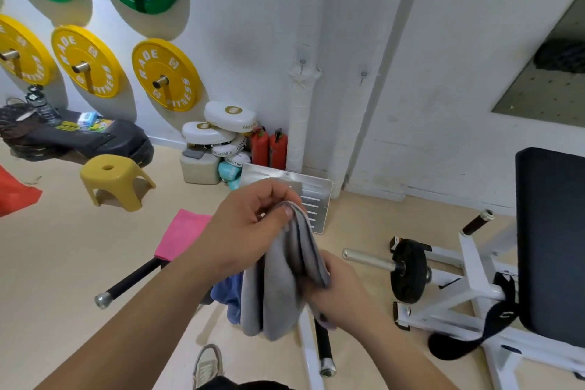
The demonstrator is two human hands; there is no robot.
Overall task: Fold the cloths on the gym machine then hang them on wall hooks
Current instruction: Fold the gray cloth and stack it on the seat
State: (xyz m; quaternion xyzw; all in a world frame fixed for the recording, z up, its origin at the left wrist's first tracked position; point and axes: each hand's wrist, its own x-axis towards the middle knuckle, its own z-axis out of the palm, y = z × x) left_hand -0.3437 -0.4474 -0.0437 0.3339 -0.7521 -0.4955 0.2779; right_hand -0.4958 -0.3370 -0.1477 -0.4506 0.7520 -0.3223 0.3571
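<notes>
A folded grey cloth (278, 282) hangs between both hands in the middle of the view. My left hand (243, 231) pinches its top edge between thumb and fingers. My right hand (335, 291) grips its right side lower down. A pink cloth (180, 234) lies draped over a black handle of the gym machine (133, 279) to the left. A blue cloth (229, 293) shows partly behind the grey one. Two small wall hooks (303, 63) (363, 75) stick out of the white wall straight ahead.
The white machine frame (465, 282) with a black weight plate (408, 269) and dark pad (554, 237) fills the right. A yellow stool (114, 180), stacked boxing pads (221, 130), red extinguishers (269, 146) and a metal footplate (313, 199) stand by the wall. My shoe (207, 364) is below.
</notes>
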